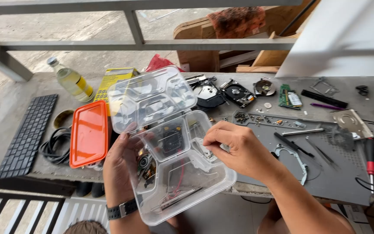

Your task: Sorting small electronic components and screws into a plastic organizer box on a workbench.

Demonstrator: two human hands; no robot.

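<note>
My left hand (120,167), with a dark watch on its wrist, holds a clear plastic compartment box (182,173) from the left side. The box's hinged lid (150,97) stands open and tilts away from me. Small electronic parts and red wires lie in the compartments. My right hand (234,149) is over the box's right edge, fingers curled and pinched inside a compartment; what they pinch is hidden.
On the concrete ledge: an orange lid (89,133), black cable coil (56,146), keyboard (27,136), glass bottle (71,80), yellow box (114,78). To the right lie opened hard drives (238,93), a grey mat (321,169) with screws, tweezers, and a red-handled screwdriver (371,154).
</note>
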